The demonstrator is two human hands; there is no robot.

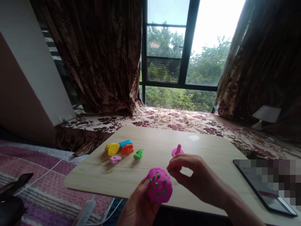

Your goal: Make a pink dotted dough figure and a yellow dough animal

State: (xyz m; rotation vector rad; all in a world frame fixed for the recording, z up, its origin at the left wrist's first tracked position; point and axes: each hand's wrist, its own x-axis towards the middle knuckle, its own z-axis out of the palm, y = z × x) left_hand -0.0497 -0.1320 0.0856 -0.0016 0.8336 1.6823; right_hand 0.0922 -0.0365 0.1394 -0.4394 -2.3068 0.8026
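My left hand (142, 202) grips a rounded magenta clay cap (162, 185) from below and the left side, its domed face dotted with several small green spots. Just right of the cap, my right hand (188, 169) is pinched, thumb against fingertip, with a tiny bit of green clay (168, 171) showing at the tips. Behind that hand, a pink clay stem on a flat disc (178, 150) stands upright on the table. At the left lie lumps of clay: yellow (112, 149), blue (125, 143), orange (127, 149), light pink (115, 160) and green (138, 153).
The pale wooden table (94, 179) has rounded corners. A dark tablet (261, 188) lies along its right side, partly pixelated. Beside the bed at lower left is a white power strip (86, 212) with cables. A lamp (265, 114) stands on the window ledge.
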